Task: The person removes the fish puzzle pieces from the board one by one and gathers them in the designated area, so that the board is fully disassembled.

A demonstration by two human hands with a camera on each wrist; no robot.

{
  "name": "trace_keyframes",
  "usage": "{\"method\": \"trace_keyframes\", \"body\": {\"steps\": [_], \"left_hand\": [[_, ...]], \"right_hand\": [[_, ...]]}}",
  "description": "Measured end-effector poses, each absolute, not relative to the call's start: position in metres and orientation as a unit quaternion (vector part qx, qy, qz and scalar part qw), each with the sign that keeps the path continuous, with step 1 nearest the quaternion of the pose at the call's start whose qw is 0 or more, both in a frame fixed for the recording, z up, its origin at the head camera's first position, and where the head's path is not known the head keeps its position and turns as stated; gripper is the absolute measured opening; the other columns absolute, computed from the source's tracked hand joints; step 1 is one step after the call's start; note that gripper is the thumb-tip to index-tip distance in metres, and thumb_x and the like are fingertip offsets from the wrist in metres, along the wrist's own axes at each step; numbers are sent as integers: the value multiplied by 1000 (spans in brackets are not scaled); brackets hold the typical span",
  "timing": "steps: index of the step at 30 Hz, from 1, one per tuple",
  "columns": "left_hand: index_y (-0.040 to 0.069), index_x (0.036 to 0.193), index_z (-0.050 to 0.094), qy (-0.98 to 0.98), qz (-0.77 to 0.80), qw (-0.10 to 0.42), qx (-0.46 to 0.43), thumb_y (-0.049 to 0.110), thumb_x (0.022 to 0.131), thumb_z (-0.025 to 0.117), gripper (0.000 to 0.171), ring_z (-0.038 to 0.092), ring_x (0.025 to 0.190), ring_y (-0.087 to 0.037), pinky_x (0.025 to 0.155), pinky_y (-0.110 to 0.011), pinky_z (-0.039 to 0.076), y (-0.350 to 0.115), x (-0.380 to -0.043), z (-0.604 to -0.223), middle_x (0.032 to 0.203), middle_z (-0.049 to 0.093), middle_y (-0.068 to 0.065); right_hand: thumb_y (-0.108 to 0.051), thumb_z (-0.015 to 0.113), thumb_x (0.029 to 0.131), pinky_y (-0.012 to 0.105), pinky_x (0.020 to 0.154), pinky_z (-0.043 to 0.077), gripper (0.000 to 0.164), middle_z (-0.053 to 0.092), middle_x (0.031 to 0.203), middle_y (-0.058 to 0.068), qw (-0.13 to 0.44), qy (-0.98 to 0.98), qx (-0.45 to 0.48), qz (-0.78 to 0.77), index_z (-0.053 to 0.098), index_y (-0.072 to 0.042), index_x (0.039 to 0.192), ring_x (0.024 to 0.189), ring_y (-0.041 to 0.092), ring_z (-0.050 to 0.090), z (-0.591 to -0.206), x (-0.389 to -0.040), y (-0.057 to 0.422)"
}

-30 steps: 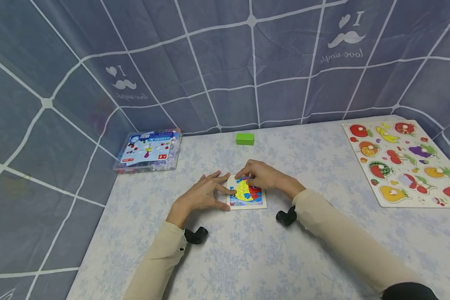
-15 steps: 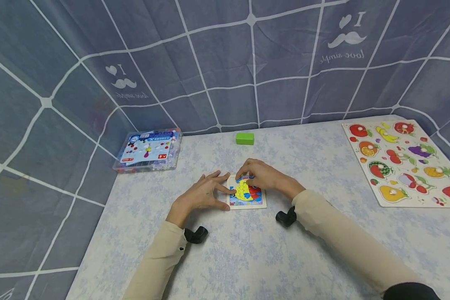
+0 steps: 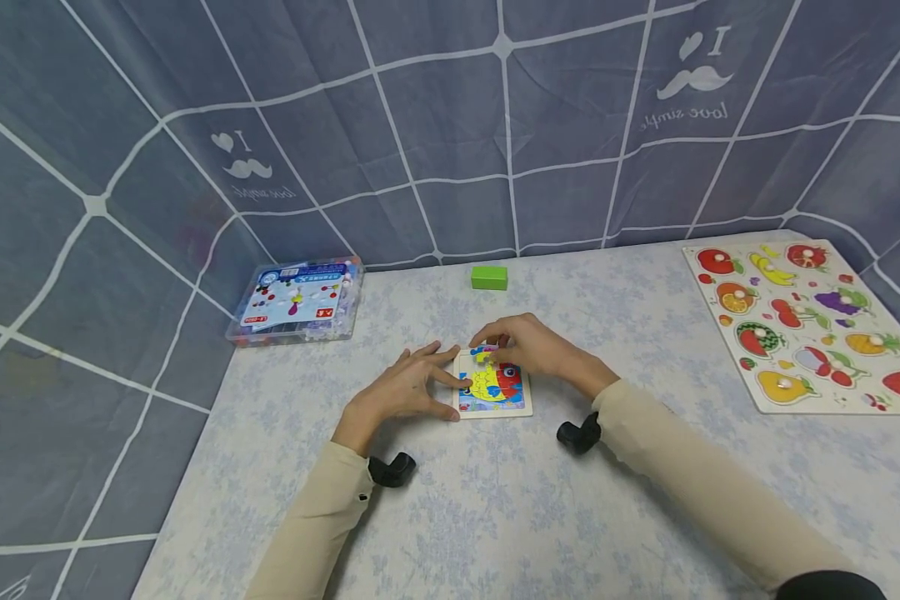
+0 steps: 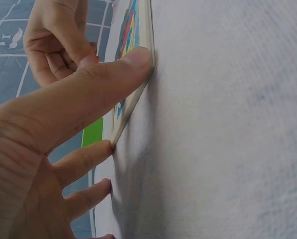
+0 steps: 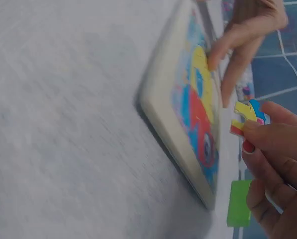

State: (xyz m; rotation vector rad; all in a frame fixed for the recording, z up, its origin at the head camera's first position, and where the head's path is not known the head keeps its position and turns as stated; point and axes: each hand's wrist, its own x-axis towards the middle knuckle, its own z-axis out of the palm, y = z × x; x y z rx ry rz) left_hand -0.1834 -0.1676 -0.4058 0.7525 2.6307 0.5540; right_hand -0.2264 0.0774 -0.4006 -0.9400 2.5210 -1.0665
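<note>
A small square jigsaw puzzle [image 3: 498,407] in a pale wooden frame lies on the table, with a yellow and red fish picture. My left hand [image 3: 405,390] is at its left side, fingers spread. Seen from the left wrist, the thumb [image 4: 138,57] rests on the frame's edge and a fingertip touches its corner. Over the puzzle's upper part, my right hand [image 3: 536,346] pinches a puzzle piece [image 5: 244,110] between thumb and fingers. That piece is yellow, blue and red, and stands clear of the board in the right wrist view.
Behind the puzzle sits a green block [image 3: 490,278]. A clear plastic box [image 3: 296,302] with a printed label is at the back left. On the right lies a fruit picture board [image 3: 787,358]. A grey checked curtain [image 3: 450,125] hangs behind the table.
My right hand has lifted up and slightly right with the puzzle piece, uncovering the fish's red head and eye. The left hand stays in place.
</note>
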Motion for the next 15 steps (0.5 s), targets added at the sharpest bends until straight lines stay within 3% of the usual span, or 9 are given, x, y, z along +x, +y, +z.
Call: {"method": "trace_keyframes", "body": {"steps": [7,15], "left_hand": [[28,126,69,929,194,171,264,40,75,85,54,12,150,-29,114,-65,6,-167,-184,-408,157,33,-3],[26,125,69,929,196,169,265,37,75,86,55,12,150,-29,114,-65,6,-168,-183,-406,157,33,-3]], "right_hand": [[-4,72,88,31,70,50,29,73,93,0,112,862,-275,-412,70,-10,116,84,14,67,-402,-229,103],[-6,72,89,26,64,49,23,74,107,6,125,862,-213,-442,76,-8,111,84,17,68,-405,-227,142]]}}
